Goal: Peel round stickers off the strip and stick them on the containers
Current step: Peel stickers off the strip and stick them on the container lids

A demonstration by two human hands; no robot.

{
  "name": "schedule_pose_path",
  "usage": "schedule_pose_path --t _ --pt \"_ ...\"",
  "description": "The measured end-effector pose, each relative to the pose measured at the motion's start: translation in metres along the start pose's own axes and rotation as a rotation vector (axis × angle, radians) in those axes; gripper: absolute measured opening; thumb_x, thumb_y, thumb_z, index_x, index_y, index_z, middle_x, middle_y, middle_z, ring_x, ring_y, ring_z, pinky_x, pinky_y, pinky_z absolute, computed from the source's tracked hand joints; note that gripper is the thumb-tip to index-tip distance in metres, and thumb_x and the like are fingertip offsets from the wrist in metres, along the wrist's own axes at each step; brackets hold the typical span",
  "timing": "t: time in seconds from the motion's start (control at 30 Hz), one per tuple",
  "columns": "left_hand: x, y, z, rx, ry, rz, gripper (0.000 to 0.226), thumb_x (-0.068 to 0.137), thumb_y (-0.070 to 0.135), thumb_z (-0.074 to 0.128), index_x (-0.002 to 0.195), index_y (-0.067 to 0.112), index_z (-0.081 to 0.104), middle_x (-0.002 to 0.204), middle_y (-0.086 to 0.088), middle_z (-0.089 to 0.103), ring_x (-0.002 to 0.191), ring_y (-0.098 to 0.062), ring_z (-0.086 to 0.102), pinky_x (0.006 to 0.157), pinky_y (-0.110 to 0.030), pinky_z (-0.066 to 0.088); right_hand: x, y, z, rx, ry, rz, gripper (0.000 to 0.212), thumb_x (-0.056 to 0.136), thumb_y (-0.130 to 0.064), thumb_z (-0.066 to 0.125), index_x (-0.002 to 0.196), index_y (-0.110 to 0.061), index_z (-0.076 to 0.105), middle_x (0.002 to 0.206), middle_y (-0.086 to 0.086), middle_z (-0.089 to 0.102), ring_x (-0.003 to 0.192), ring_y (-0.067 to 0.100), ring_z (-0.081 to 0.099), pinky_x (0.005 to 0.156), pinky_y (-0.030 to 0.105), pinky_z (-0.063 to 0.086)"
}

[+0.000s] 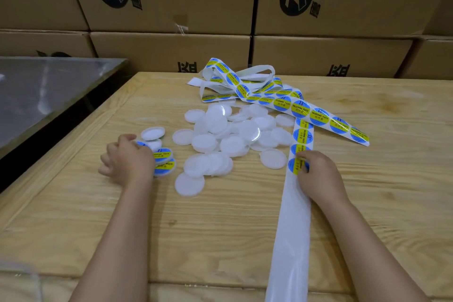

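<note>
The left hand [127, 158], fingers curled, rests against a few labelled lids [164, 162]; whether it grips one I cannot tell. A heap of plain white lids [220, 135] awaits stickers, so most work likely remains, while the right hand [318, 175] pinches the nearest round sticker [297, 166] on the strip [293, 223]

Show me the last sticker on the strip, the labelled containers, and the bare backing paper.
Last sticker [294, 167]: head view, its visible left part.
Labelled containers [163, 154]: head view, the upper label.
Bare backing paper [291, 228]: head view, its white middle.
</note>
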State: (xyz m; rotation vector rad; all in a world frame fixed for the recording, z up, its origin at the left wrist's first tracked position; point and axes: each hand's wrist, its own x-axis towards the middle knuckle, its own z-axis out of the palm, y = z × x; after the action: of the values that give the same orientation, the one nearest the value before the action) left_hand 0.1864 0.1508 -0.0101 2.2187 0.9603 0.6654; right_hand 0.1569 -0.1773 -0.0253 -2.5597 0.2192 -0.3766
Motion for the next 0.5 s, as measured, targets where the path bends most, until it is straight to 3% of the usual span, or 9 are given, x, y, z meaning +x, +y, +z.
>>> schedule_pose_path --t 0.17,0.3,0.4,0.5 --pt "-0.009 0.007 0.001 -0.011 0.110 0.138 0.031 0.086 0.008 0.045 0.110 0.018 0.062 0.127 -0.011 0.049 0.117 -0.035 0.037 0.098 -0.043 0.022 0.002 -0.001 -0.002 -0.049 -0.004 -0.006 0.044 0.074 0.002 0.056 0.115 -0.010 0.066 0.113 0.013 0.062 0.109 0.034 0.053 0.092 0.038 0.043" --pt "-0.050 0.038 0.002 -0.199 0.139 0.642 0.028 0.079 0.003 0.050 0.100 0.009 0.068 0.099 -0.012 0.066 0.095 -0.035 0.057 0.084 -0.039 0.029 0.001 -0.004 -0.001 -0.003 0.065 0.019 0.033 0.075 0.007 0.048 0.090 -0.007 0.074 0.106 0.011 0.063 0.105 0.032 0.053 0.086 0.031 0.040" --pt "-0.105 0.057 0.009 -0.337 -0.146 1.123 0.027 0.071 -0.002 0.057 0.094 0.005 0.070 0.088 -0.008 0.071 0.082 -0.030 0.066 0.080 -0.037 0.038 0.000 -0.007 -0.003 0.061 0.079 0.030 0.035 0.070 0.010 0.044 0.063 -0.014 0.068 0.097 0.009 0.066 0.097 0.030 0.057 0.081 0.032 0.044" --pt "-0.147 0.068 0.028 -0.160 -0.578 1.378 0.025 0.085 0.010 0.054 0.107 0.012 0.067 0.105 -0.002 0.069 0.101 -0.025 0.061 0.089 -0.034 0.032 -0.001 -0.009 -0.005 0.064 0.067 0.038 0.036 0.067 0.009 0.044 0.053 -0.020 0.060 0.086 0.010 0.069 0.087 0.032 0.061 0.077 0.035 0.047"
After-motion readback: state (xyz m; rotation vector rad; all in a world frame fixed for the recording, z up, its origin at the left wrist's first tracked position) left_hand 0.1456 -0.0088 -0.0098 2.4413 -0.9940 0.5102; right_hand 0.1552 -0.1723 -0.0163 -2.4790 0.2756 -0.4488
